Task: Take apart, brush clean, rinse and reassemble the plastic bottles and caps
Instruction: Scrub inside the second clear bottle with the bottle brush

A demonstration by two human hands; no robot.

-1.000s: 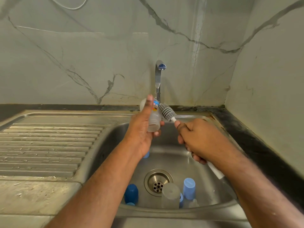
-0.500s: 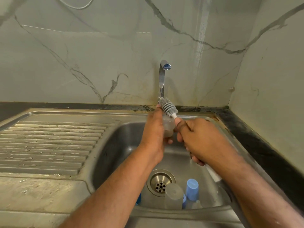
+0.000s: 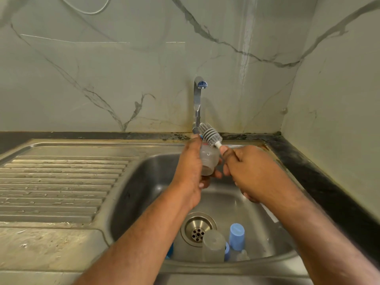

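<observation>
Gripping a small translucent plastic bottle (image 3: 208, 161), the left hand (image 3: 190, 173) holds it over the far part of the sink basin (image 3: 144, 192), fingers curled round its body and its open neck pointing down toward the near side. A bit of blue and red print shows at the bottle's far end. The right hand (image 3: 249, 171) is clenched round the white handle of a grey ribbed bottle brush (image 3: 209, 134), whose head lies against the far end of the bottle, just in front of the tap (image 3: 198, 99). Whether the bristles are truly pressing on the plastic is hard to tell.

Down in the near part of the basin, right of the drain (image 3: 198, 229), a frosted bottle (image 3: 213, 245) stands bottom up, with a pale blue cap (image 3: 236, 235) upright just beside it on the right. A darker blue piece (image 3: 170, 250) peeks out from behind the left forearm. The ribbed draining board (image 3: 57, 186) stretches off to the left, and veined marble wall panels (image 3: 123, 68) rise behind the tap.
</observation>
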